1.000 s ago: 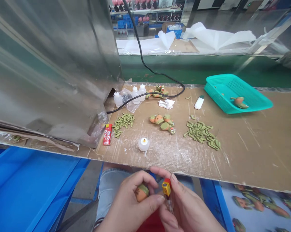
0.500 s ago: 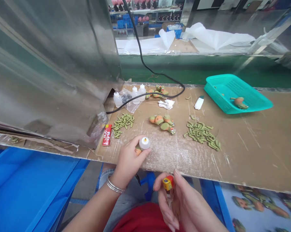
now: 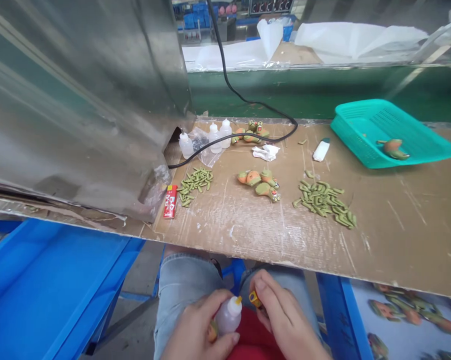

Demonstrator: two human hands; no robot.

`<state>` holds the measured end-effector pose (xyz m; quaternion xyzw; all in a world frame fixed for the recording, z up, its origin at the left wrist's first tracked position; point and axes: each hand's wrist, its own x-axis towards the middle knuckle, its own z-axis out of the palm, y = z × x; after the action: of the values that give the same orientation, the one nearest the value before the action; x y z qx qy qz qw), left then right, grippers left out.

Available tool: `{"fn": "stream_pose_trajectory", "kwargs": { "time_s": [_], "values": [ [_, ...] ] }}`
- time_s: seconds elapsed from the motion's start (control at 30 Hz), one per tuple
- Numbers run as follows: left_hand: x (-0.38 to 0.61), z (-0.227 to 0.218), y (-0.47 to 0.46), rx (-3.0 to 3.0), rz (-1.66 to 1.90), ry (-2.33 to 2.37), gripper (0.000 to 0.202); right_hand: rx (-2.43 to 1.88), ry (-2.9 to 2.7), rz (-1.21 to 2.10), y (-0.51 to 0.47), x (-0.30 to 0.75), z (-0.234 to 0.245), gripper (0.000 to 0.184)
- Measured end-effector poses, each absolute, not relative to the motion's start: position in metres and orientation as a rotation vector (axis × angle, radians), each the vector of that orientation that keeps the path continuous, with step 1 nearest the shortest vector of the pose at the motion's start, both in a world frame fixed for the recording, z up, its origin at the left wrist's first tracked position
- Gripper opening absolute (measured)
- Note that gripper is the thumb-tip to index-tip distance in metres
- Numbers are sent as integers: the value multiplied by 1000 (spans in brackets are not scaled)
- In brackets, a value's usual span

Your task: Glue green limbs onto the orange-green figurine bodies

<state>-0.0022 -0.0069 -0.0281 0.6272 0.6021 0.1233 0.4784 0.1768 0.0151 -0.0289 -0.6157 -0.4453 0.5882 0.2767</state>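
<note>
Left hand: our left hand (image 3: 195, 330) is closed around a small white squeeze bottle (image 3: 228, 316) with a yellow tip. A small orange-and-green figure (image 3: 212, 331) sits just beside the bottle, partly hidden, pressed in the same grip.
Right hand: our right hand (image 3: 281, 315) pinches a yellow lighter (image 3: 254, 299) between thumb and fingers; only its head shows.
Below the bench: both hands are close together, just past the front edge of the cardboard-topped bench (image 3: 398, 235), above our denim jeans (image 3: 184, 295) and a red cloth (image 3: 253, 335).
Bench, left of middle: a red packet (image 3: 170, 201) lies beside a pile of green pieces (image 3: 195, 185).
Bench, middle: a group of orange-and-green figures (image 3: 257, 182) lies near the front of the bench, with a second green pile (image 3: 325, 202) to its right.
Bench, back edge: two white bottles (image 3: 215, 138) stand near a black cable (image 3: 233, 140), which crosses more figures (image 3: 253, 131).
Bench, back right corner: a teal plastic basket (image 3: 392, 117) holds one figure (image 3: 393, 148).
</note>
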Motion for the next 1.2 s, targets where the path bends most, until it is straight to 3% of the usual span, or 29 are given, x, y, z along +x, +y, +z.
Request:
{"fn": "stream_pose_trajectory", "kwargs": {
  "time_s": [0.3,1.2],
  "values": [
    [2,-20,-1,1494,170,1416,45,-1505,-1692,1505,21,183,-27,30],
    [2,-17,0,1477,154,1420,45,-1529,-1554,1519,18,176,-17,30]
  ]
}}
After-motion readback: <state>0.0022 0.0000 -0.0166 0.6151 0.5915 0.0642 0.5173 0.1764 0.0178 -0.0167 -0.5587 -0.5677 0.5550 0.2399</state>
